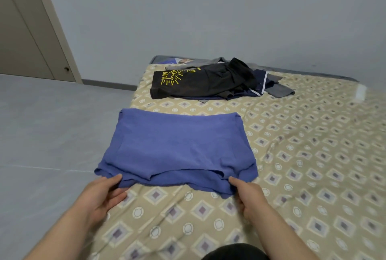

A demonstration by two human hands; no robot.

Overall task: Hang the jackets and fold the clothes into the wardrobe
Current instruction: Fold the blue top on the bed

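Here, the blue garment (177,147) lies folded into a broad rectangle on the bed (313,155), near the middle of the view and close to the bed's left edge. Its upper layer is smooth, and a looser lower layer sticks out along the near side, with flaps spreading at 7 and 5 o'clock.

The left hand (104,194) is at the garment's 7 o'clock corner. Its thumb lies on top of the lower hem and its fingers curl beneath, so it pinches the cloth. The right hand (248,195) is at the 5 o'clock corner and grips the hem the same way, thumb against the fabric and fingers bent under the edge. Both forearms reach in from the bottom of the view.

At 12 o'clock from the blue garment, well apart from it, a loose pile sits near the far end of the bed. A black T-shirt (188,84) with a yellow line print is on top. A navy garment (259,84) with white piping is at its 3 o'clock side, and grey cloth (279,90) spreads out beyond that.

The bed's sheet is tan with a repeated diamond and ring pattern, and it is wrinkled toward 3 o'clock. A grey floor (41,134) fills the 9 o'clock side. A beige door (27,40) with a small knob stands at 10 o'clock against a pale wall (208,9).
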